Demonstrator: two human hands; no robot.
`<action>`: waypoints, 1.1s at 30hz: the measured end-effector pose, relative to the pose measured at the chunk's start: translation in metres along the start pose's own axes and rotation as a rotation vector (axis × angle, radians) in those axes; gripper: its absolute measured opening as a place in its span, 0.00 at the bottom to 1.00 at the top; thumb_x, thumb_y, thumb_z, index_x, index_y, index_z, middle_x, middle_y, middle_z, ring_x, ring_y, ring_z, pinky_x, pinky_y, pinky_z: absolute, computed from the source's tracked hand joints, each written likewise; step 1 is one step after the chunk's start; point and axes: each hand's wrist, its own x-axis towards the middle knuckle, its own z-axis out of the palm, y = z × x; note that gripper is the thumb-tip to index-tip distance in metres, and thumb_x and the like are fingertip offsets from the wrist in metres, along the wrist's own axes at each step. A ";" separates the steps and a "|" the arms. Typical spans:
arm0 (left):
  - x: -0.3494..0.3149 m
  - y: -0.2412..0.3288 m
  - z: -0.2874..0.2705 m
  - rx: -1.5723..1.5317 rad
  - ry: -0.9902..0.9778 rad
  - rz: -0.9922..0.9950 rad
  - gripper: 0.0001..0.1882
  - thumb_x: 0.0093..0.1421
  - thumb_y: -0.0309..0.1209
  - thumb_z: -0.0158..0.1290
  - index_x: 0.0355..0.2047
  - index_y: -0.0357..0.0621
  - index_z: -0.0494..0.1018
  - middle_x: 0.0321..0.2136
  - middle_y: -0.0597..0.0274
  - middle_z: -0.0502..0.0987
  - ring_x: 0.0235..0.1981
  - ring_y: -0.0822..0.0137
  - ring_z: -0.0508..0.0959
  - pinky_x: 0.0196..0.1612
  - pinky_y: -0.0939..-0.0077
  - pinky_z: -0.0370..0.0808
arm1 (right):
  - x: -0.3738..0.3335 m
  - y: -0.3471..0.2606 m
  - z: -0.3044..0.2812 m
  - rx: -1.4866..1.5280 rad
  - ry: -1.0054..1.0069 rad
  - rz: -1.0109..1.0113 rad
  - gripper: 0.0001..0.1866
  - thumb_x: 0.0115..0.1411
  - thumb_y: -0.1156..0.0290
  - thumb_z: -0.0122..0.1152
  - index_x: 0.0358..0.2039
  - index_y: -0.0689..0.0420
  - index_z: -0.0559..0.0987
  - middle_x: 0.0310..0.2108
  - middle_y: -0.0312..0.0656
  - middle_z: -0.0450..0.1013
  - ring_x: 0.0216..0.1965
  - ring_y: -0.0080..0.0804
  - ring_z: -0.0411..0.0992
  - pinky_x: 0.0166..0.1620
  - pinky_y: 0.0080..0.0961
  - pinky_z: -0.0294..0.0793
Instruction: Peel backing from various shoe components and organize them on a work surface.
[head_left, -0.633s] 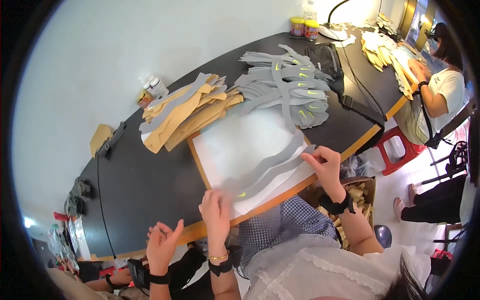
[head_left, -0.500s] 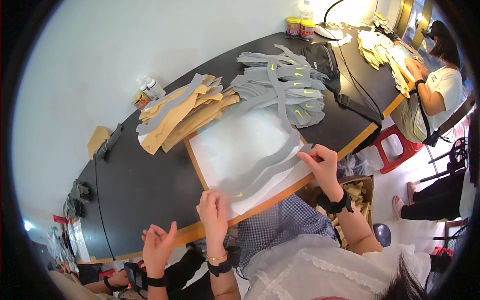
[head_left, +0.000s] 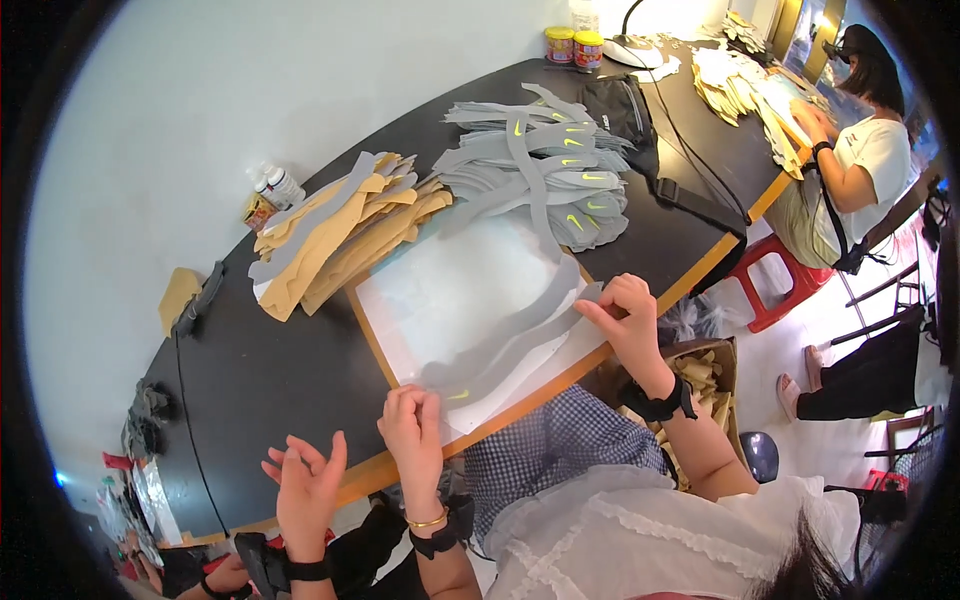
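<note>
On a white sheet over a wood-edged board lies a grey curved strip with a small yellow-green mark near its left end. My right hand pinches the strip's right end between thumb and fingers. At its left end, my left hand, with a gold bracelet, is closed, fingertips at the strip's edge. A second long grey strip runs down from a pile of grey marked strips and lies beside the first. Left of that pile is a stack of tan and grey pieces.
Another person's hand is raised at the near table edge, left of mine. A black bag with a strap lies beyond the grey pile. Two tins stand by a lamp. One person works at the far right, near a red stool.
The whole view has shifted slightly left. Both my hands stay at the strip's ends. The other person's hand at left has turned a little, its fingers still apart.
</note>
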 end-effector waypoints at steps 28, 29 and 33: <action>0.002 0.007 -0.002 -0.062 0.026 0.037 0.10 0.64 0.28 0.49 0.28 0.35 0.66 0.33 0.56 0.71 0.30 0.61 0.70 0.36 0.70 0.67 | 0.000 -0.002 0.000 0.007 -0.025 0.024 0.17 0.48 0.65 0.73 0.16 0.57 0.73 0.15 0.32 0.61 0.23 0.28 0.62 0.59 0.42 0.60; 0.004 0.007 0.001 -0.065 0.002 0.015 0.10 0.64 0.28 0.50 0.28 0.35 0.66 0.33 0.56 0.71 0.31 0.61 0.71 0.37 0.69 0.67 | -0.001 0.001 -0.002 -0.007 -0.016 0.023 0.17 0.48 0.65 0.73 0.16 0.57 0.72 0.15 0.32 0.61 0.23 0.28 0.62 0.58 0.43 0.60; 0.002 0.004 -0.001 -0.117 -0.001 -0.010 0.10 0.64 0.28 0.49 0.29 0.34 0.66 0.33 0.55 0.71 0.32 0.60 0.71 0.37 0.69 0.68 | 0.000 -0.002 0.001 0.003 -0.023 0.007 0.17 0.48 0.65 0.73 0.16 0.57 0.72 0.15 0.32 0.61 0.22 0.29 0.61 0.58 0.43 0.60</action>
